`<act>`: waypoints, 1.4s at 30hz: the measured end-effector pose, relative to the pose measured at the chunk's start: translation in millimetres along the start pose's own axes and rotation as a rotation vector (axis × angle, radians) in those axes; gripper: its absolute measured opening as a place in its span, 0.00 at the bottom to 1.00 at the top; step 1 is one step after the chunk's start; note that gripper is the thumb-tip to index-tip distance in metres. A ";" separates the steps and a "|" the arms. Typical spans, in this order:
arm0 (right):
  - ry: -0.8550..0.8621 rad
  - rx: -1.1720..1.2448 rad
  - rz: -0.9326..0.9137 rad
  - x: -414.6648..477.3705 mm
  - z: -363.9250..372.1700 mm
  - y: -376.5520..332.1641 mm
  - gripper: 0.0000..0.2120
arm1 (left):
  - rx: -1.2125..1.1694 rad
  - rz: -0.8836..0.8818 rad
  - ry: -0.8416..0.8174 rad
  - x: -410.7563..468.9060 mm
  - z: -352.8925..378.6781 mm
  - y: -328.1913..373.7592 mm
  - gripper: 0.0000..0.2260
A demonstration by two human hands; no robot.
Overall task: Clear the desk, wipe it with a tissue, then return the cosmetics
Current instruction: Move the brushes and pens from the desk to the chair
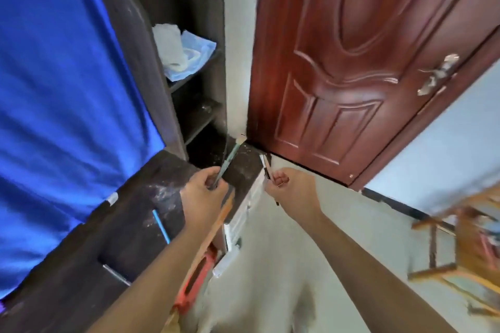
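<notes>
The dark desk [130, 227] runs from lower left to centre, its top dusty with pale smears. My left hand [203, 192] hovers over its far end and grips a thin teal-handled makeup brush [230, 158] with a pale tip pointing away. My right hand [284, 184], just past the desk's right edge, grips a thin dark cosmetic pencil [266, 167] with a white end. A blue pencil-like stick [161, 226] lies on the desk near my left forearm. A white tissue wad [169, 44] sits on a shelf.
A dark shelf unit [194, 100] stands behind the desk; a blue cloth [194, 58] lies beside the tissue. Blue fabric [54, 89] hangs at left. A red-brown door [351, 62] is ahead. A wooden stool [465, 246] stands at right. Something red [194, 281] is below the desk edge.
</notes>
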State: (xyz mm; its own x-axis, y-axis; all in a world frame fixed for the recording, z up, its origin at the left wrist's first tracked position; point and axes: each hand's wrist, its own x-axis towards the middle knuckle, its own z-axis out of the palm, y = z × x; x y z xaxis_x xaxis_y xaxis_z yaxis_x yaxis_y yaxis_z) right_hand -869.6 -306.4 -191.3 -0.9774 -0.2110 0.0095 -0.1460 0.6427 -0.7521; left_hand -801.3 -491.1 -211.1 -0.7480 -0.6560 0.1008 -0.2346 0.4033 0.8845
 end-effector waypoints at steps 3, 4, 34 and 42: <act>0.162 0.080 0.071 -18.2 -72.8 41.9 0.05 | 0.005 0.100 -0.155 -25.1 59.6 46.7 0.12; 0.210 0.116 0.109 -25.9 -96.1 59.0 0.04 | -0.002 0.126 -0.204 -35.7 80.7 62.5 0.11; 0.723 0.062 0.669 -160.5 -590.7 559.8 0.06 | -0.121 0.435 -0.867 -404.3 657.1 349.7 0.11; 0.701 0.052 0.708 -101.6 -698.3 660.6 0.04 | -0.063 0.385 -0.872 -425.1 799.9 418.2 0.11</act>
State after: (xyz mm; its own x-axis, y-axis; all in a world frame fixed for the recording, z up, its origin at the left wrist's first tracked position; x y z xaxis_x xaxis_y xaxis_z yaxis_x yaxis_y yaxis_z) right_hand -973.3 653.9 -228.8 -0.7078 0.7021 -0.0778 0.4962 0.4157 -0.7622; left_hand -1078.1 466.8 -248.5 -0.9722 0.2313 0.0375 0.1390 0.4405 0.8870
